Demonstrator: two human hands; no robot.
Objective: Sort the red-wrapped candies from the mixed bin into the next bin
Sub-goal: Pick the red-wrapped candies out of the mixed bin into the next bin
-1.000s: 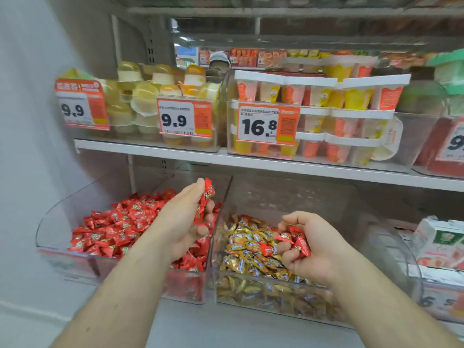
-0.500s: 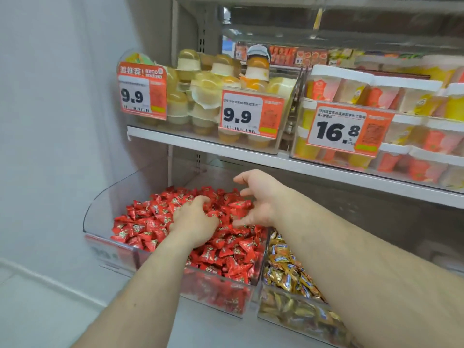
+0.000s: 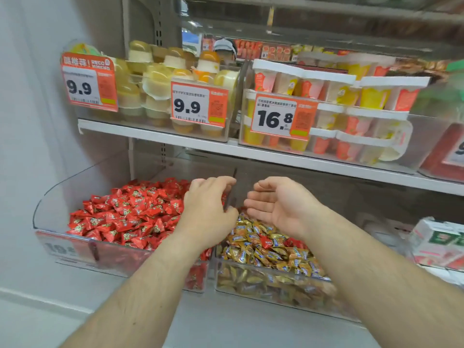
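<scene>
White shop shelving [image 3: 175,140] fills the view, with a pale wall on the left and two clear plastic bins side by side on the lower level. At the divide between those bins the person's two bare hands hang close together without touching. The left hand [image 3: 208,209] is seen from the back, fingers curled loosely downward over the right edge of the clear left-hand bin [image 3: 50,194]; whether anything lies under its palm cannot be told. The right hand [image 3: 278,204] is turned palm inward toward the left, fingers curved and spread, with nothing in it, poised above the back of the clear right-hand mixed bin [image 3: 271,270].

Below the left hand, the left-hand bin holds a heap of small red-wrapped candies [image 3: 130,212] that reaches up to its front wall. Below the right hand, the mixed bin holds mostly gold-wrapped candies [image 3: 253,249], and a few stray red-wrapped pieces [image 3: 266,241] lie among them near the middle of the pile.

Above both bins, the upper shelf carries clear trays of yellow jelly cups [image 3: 155,81] and white-lidded orange and yellow pudding cups [image 3: 326,89]. Orange-and-white price tags hang on the tray fronts: two reading 9.9 [image 3: 193,105] and one reading 16.8 [image 3: 278,116]. White and green cartons [image 3: 437,239] sit at the far right of the lower level.
</scene>
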